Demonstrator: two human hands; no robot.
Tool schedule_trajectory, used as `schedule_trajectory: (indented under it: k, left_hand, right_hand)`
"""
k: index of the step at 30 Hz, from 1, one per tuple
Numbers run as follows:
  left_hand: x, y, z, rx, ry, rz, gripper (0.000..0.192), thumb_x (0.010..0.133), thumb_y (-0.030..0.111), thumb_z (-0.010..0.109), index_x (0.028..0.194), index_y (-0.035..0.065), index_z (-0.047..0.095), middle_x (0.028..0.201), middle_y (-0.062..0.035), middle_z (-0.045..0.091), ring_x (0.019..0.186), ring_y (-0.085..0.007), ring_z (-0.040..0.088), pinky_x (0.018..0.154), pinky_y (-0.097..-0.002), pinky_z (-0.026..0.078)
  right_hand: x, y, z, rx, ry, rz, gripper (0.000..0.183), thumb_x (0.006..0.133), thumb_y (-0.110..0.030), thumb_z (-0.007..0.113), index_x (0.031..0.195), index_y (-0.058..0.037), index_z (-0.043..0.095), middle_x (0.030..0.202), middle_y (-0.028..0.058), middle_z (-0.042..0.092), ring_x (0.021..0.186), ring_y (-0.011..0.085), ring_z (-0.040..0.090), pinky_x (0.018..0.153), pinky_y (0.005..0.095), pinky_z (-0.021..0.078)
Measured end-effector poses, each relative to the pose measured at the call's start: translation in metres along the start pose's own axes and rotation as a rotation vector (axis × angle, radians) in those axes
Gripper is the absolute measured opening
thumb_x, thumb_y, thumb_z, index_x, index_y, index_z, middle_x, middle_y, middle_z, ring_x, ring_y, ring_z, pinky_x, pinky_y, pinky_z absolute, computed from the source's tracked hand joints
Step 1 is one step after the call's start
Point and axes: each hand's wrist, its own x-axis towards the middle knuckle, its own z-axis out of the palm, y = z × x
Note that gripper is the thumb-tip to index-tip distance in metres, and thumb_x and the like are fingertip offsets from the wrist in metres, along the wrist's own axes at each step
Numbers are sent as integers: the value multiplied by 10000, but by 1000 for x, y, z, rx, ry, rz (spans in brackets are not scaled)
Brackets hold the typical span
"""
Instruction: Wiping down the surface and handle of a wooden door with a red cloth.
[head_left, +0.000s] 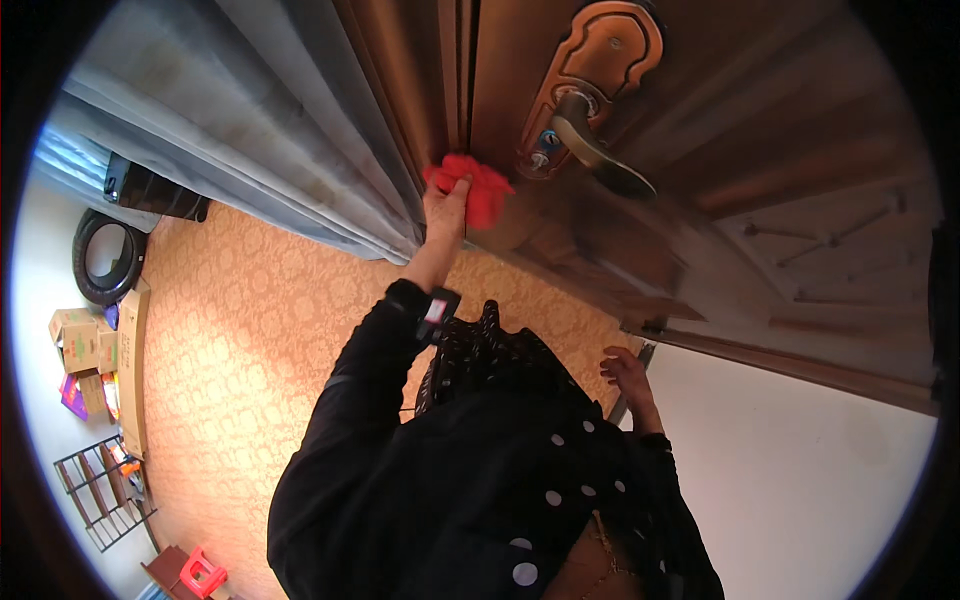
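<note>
My left hand (448, 206) grips a bunched red cloth (484, 191), pressed where the brown door (510, 82) meets its frame (409, 67). To the right of the cloth sits a bronze-coloured lock plate (615, 49) with a curved lever handle (604, 154) and a keyhole beneath it. Low on the right, my right hand (628, 375) hangs beside my body with its fingers loosely bent and apart. Nothing shows in it. A black band with a small device (437, 311) is on my left wrist.
A grey curtain (300, 142) hangs just left of the door frame. Patterned orange flooring (225, 322) spreads below. Along the left wall are a black tyre (109, 256), cardboard boxes (75, 337), a metal rack (101, 491) and a red plastic stool (201, 574). A white wall (780, 450) stands at right.
</note>
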Motion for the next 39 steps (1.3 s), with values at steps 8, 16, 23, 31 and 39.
schedule_trajectory:
  k: [8,16,23,31,39]
  left_hand:
    - [-22,67,29,-73,-141,-168,224,797,127,651,986,28,582,907,-36,629,828,-114,581,735,-258,460]
    - [-29,241,85,563,-257,1222,480,662,151,727,1109,107,558,1105,-108,544,992,-284,533,814,-393,442]
    - [10,155,53,958,-416,1427,559,557,169,720,1094,184,567,1206,-119,425,1081,-412,406,863,-520,357]
    - [-24,135,-14,768,-658,529,344,704,122,671,1026,51,576,1015,-169,559,974,-345,549,830,-384,442]
    - [-10,303,73,510,-324,1175,393,718,122,695,1078,55,553,974,-163,579,911,-303,582,776,-342,459]
  right_hand:
    - [0,9,14,9,16,3,225,861,-162,501,1071,-97,550,842,41,609,763,132,588,646,277,451]
    - [16,4,52,16,11,-16,224,851,-173,522,1058,-102,568,836,31,614,746,125,593,631,263,451]
    - [10,19,92,83,36,-36,245,842,-186,543,1075,-113,568,837,30,611,746,126,594,625,273,450]
    - [8,4,102,123,-38,27,211,831,-156,544,1036,-114,571,816,24,620,724,122,600,624,252,458]
    - [55,-16,98,37,5,-154,217,820,-171,558,1030,-113,567,831,33,616,706,125,595,604,262,455]
